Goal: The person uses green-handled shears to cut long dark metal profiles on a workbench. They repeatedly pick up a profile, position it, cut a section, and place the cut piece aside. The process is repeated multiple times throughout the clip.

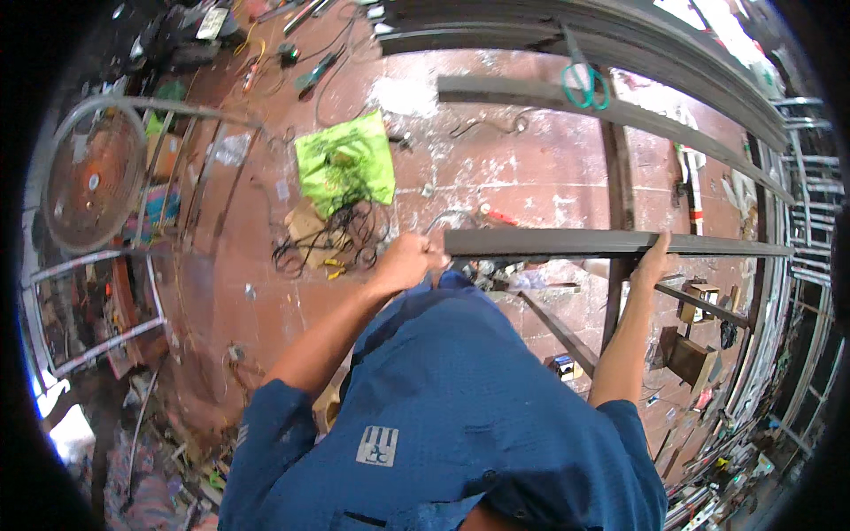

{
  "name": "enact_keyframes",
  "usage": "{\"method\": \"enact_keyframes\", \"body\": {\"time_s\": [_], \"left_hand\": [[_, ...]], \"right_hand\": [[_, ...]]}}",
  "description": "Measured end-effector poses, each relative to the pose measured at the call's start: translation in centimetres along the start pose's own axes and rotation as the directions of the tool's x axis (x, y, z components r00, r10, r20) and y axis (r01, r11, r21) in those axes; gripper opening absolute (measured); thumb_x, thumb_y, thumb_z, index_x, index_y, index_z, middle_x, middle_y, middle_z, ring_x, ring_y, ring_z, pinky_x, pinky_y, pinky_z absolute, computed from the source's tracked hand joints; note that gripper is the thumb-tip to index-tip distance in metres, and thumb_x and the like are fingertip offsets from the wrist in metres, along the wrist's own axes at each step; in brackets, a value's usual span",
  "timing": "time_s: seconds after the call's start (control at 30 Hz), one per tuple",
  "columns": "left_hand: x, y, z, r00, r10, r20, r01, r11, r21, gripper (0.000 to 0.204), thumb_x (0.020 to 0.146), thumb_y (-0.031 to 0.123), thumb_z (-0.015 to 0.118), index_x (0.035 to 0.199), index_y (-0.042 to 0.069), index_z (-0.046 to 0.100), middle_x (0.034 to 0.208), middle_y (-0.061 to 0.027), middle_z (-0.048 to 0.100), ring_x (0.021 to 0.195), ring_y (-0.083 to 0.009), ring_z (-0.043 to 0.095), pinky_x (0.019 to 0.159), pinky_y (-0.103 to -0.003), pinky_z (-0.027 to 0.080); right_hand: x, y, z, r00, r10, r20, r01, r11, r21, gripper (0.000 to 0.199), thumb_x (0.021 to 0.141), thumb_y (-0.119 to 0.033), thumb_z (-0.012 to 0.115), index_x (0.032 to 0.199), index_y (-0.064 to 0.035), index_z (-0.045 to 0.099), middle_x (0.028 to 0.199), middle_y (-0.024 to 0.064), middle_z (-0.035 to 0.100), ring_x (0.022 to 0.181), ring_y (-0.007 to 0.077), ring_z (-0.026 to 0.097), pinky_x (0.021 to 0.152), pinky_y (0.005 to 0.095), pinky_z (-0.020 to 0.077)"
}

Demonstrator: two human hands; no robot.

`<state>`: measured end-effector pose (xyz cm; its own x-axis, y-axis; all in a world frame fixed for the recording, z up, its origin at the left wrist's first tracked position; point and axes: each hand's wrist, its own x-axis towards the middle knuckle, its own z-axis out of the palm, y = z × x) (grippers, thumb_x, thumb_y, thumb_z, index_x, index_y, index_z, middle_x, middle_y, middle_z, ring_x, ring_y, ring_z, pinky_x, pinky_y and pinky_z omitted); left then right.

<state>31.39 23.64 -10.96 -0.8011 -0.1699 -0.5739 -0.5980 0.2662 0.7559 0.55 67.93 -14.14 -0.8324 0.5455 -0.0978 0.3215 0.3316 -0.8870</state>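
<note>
A long dark grey rectangular metal bar (pixel 549 242) lies crosswise in front of my body, reaching far to the right. My left hand (pixel 418 259) is closed at its near left end. Further along, my right hand (pixel 653 259) wraps round the bar from below, its thumb showing on the upper side. The bar passes over a dark upright-running beam (pixel 618 173) of a metal frame. Beyond it, a second dark bar (pixel 522 94) runs roughly parallel, with green-handled scissors (pixel 585 86) resting on it.
Stacked dark bars (pixel 496 28) fill the far side. A bright green bag (pixel 345 161) and tangled black cables (pixel 341 232) lie on the reddish floor. A large round fan (pixel 95 177) stands at left, near a pale metal frame (pixel 97 257). Metal racks (pixel 807 195) line the right.
</note>
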Motion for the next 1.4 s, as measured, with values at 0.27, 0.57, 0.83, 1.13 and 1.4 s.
{"method": "enact_keyframes", "body": {"time_s": [0.27,0.57,0.83,1.13,1.4], "left_hand": [[1.9,0.1,-1.5,0.995,-0.022,0.096,-0.009,0.951,0.309,0.057,0.076,0.052,0.081,0.095,-0.001,0.071,0.084,-0.0216,0.070,0.078,-0.0344,0.068,0.074,-0.048,0.053],[-0.1,1.5,0.5,1.000,-0.020,-0.008,0.015,0.897,-0.441,0.032,0.084,-0.006,0.069,0.117,-0.006,0.069,0.090,-0.0085,0.072,0.074,-0.0171,0.068,0.068,-0.031,0.055],[0.1,2.3,-0.4,0.992,-0.077,0.097,0.104,0.941,-0.322,0.026,0.095,0.005,0.071,0.117,-0.007,0.067,0.092,-0.0147,0.076,0.078,-0.0234,0.075,0.068,-0.035,0.057],[2.3,-1.6,-1.4,0.990,-0.084,0.117,0.115,0.951,-0.287,0.022,0.093,0.007,0.073,0.109,-0.008,0.069,0.088,-0.0138,0.075,0.074,-0.0232,0.073,0.066,-0.037,0.057],[0.7,0.9,-0.6,0.997,-0.069,0.046,0.074,0.987,-0.139,0.020,0.090,0.007,0.071,0.107,-0.003,0.072,0.086,-0.0059,0.073,0.070,-0.0155,0.065,0.070,-0.032,0.054]], "right_hand": [[-3.2,-6.1,0.9,0.823,-0.561,-0.088,0.468,0.758,-0.454,0.080,0.090,-0.039,0.075,0.147,0.0078,0.043,0.147,0.0302,0.051,0.135,0.0453,0.050,0.116,0.0473,0.0381],[-7.0,-21.2,20.8,0.555,-0.616,0.560,0.806,0.565,-0.177,0.080,0.089,-0.062,0.066,0.150,-0.0137,0.048,0.148,0.0261,0.047,0.142,0.0434,0.041,0.111,0.0600,0.0350],[-6.8,-24.0,22.4,0.674,-0.478,0.564,0.715,0.615,-0.333,0.087,0.080,-0.057,0.075,0.143,-0.0014,0.052,0.127,0.0228,0.059,0.124,0.0377,0.053,0.105,0.0565,0.0355],[-6.2,-22.8,22.9,0.627,-0.511,0.588,0.748,0.606,-0.270,0.078,0.071,-0.046,0.079,0.132,-0.0010,0.058,0.127,0.0240,0.057,0.122,0.0397,0.052,0.103,0.0552,0.0390],[-5.1,-22.6,16.1,0.663,-0.352,0.660,-0.367,0.616,0.697,0.047,0.086,-0.014,0.064,0.130,-0.0030,0.054,0.123,0.0193,0.063,0.110,0.0315,0.067,0.088,0.0517,0.0581]]}}
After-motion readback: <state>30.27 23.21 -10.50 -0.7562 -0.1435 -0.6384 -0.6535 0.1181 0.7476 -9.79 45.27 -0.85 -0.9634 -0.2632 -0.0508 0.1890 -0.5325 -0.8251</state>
